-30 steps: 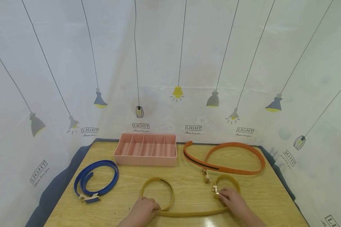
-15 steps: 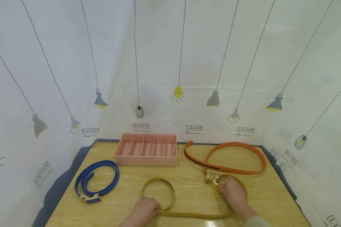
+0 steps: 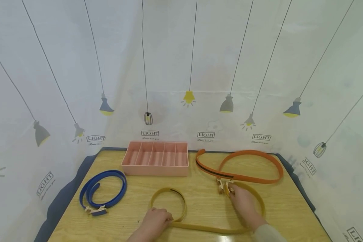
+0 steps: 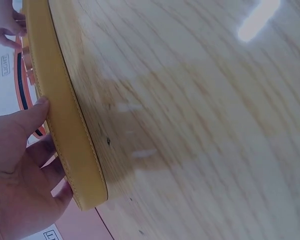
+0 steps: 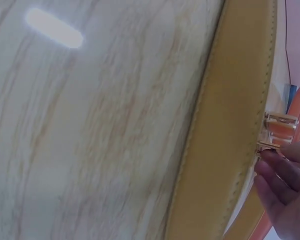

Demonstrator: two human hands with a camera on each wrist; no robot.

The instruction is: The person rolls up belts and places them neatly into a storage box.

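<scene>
A mustard-yellow belt (image 3: 211, 229) stands on its edge across the front of the table, with a round loop at its left end and a wider curve at its right. My left hand (image 3: 155, 221) pinches the strap at the base of the left loop; in the left wrist view the thumb lies on the strap's near edge, other fingertips partly hidden behind it. My right hand (image 3: 245, 203) pinches the gold buckle (image 3: 228, 187) end. Close beside that buckle is the gold buckle (image 3: 220, 186) of the orange belt (image 3: 254, 180).
A pink tray (image 3: 157, 170) with several compartments stands at the back, left of the orange belt. A coiled blue belt (image 3: 109, 172) with a gold buckle lies at the left. White printed cloth (image 3: 169, 67) surrounds the wooden table (image 3: 133, 188).
My right hand has moved away from me, carrying the yellow belt's buckle up beside the orange belt's buckle. The right-hand curve has grown wider. My left hand keeps its place.
</scene>
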